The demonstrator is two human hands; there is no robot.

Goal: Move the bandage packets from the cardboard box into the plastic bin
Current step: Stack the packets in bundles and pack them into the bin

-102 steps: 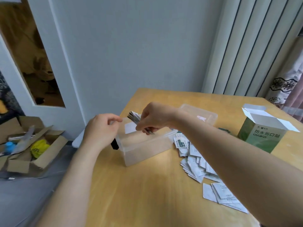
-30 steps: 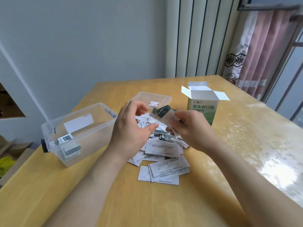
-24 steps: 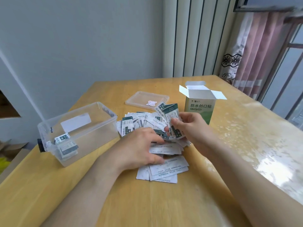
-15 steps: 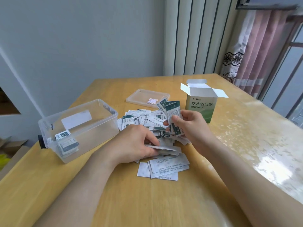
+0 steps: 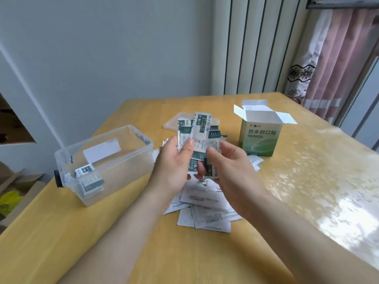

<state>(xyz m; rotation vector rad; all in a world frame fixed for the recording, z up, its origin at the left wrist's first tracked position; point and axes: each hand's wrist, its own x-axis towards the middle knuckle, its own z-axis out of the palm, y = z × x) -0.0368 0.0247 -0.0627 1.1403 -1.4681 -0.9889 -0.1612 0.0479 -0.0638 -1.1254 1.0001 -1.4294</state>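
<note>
Head view: both hands are lifted above the table (image 5: 205, 259), close to each other, and between them they hold a bundle (image 5: 202, 130) of bandage packets. The left hand (image 5: 172, 167) has its thumb pressed on the front of the bundle and its fingers behind it, so it pinches the packets. The right hand (image 5: 231, 167) holds the lower right part of the same bundle, thumb in front and fingers curled under and behind. The packets stand up from the hands like a fan. They are white with dark green print and are not lined up evenly.

Directly under the two hands, on the table, lies a loose pile (image 5: 205, 206) of more packets, most of them with the white back side up. To the left of the left hand stands the plastic bin (image 5: 127, 162), clear and open at the top. In its near left corner lies a small stack (image 5: 90, 181) of packets. Beyond the right hand, a little to its right, stands the cardboard box (image 5: 260, 140), green and white, upright, with its top flaps open. What is inside it I cannot tell. Behind the bundle, farther than both hands, a clear lid (image 5: 170, 125) lies flat on the table, partly hidden by the packets. Far to the right of the right hand hangs a pink curtain (image 5: 332, 58).
</note>
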